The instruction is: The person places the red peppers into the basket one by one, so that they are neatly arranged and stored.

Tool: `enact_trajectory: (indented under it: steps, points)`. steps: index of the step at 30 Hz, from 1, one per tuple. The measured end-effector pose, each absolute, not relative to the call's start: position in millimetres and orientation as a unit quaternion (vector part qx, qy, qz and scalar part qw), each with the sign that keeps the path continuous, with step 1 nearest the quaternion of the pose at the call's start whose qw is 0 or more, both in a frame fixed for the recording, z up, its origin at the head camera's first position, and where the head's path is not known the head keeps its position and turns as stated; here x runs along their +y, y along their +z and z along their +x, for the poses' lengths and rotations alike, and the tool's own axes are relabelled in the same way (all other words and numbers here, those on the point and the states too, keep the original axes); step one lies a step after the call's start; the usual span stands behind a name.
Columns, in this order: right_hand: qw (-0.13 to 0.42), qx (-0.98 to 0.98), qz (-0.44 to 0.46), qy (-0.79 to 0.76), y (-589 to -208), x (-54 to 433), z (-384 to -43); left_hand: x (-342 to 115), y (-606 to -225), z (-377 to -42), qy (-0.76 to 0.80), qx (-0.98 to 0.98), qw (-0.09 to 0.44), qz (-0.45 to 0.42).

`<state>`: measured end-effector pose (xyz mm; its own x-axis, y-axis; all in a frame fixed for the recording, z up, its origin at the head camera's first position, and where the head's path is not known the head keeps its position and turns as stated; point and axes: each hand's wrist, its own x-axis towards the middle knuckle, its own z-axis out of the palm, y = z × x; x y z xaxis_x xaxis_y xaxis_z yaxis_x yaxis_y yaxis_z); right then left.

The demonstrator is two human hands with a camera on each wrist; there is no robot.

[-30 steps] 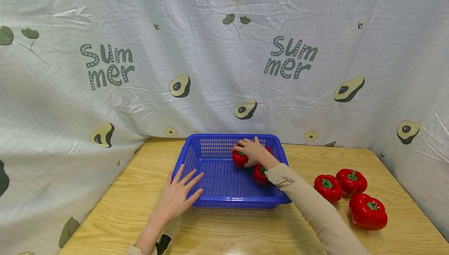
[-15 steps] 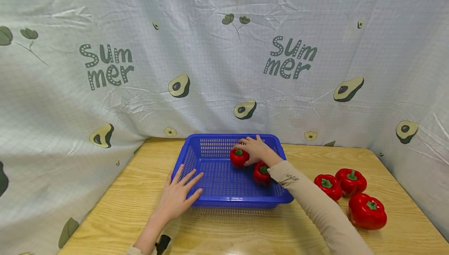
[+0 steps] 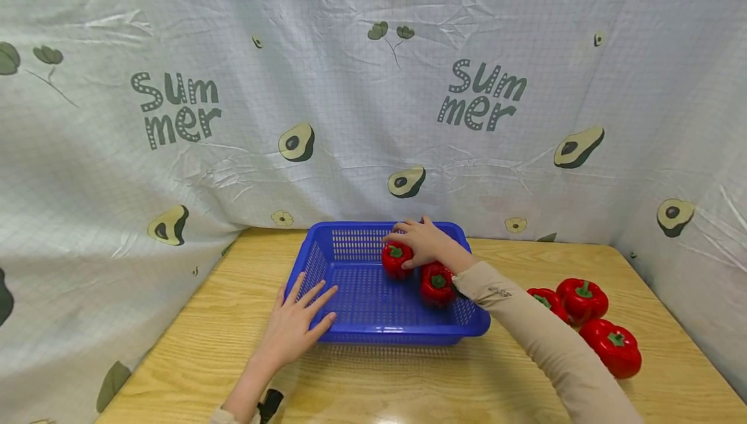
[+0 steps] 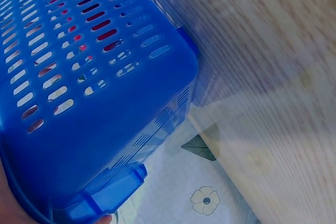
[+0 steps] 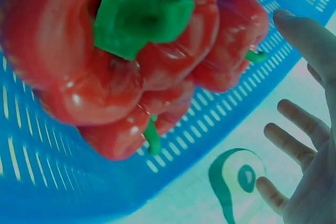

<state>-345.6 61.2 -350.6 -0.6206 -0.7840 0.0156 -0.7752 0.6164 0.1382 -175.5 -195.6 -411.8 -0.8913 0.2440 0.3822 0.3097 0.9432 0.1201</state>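
Observation:
My left hand (image 3: 296,324) lies with spread, straight fingers at the left rim of the blue plastic basket (image 3: 385,330). Its fingertips show at the basket's edge in the left wrist view. Over the back right of the basket, my right hand (image 3: 426,242) is spread loosely, holding nothing. Just below it sit a red bell pepper (image 3: 395,260) and, nearer the front, another bell pepper (image 3: 437,286). A third bell pepper (image 5: 233,40) shows in the right wrist view, where the right fingers (image 5: 302,129) stand apart from the peppers.
On the wooden table (image 3: 373,385), three more red peppers stand right of the basket; one pepper (image 3: 547,301) is partly behind the right sleeve (image 3: 543,346), with a second pepper (image 3: 582,299) and a third pepper (image 3: 615,347) beside it. A printed curtain (image 3: 350,100) hangs behind.
My right hand has drawn up and slightly back from the peppers, uncovering more of them, and its forearm has shifted right. The left hand has stayed at the basket's rim.

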Motion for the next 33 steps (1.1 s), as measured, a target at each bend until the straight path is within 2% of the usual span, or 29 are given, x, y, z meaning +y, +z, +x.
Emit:
enact_trajectory:
  steps: [12,20,33]
  points:
    - [0.103,-0.874,0.471,-0.054,-333.1,78.2,-326.8,-193.7,-411.3,-176.4,-0.087,-0.970,0.177,-0.142]
    - [0.103,-0.871,0.478,-0.039,-328.4,96.5,-314.3,-192.0,-409.9,-176.2,-0.089,-0.969,0.179,-0.142]
    - [0.144,-0.852,0.503,-0.012,-325.3,125.3,-287.3,-192.8,-410.4,-176.7,-0.090,-0.968,0.183,-0.145]
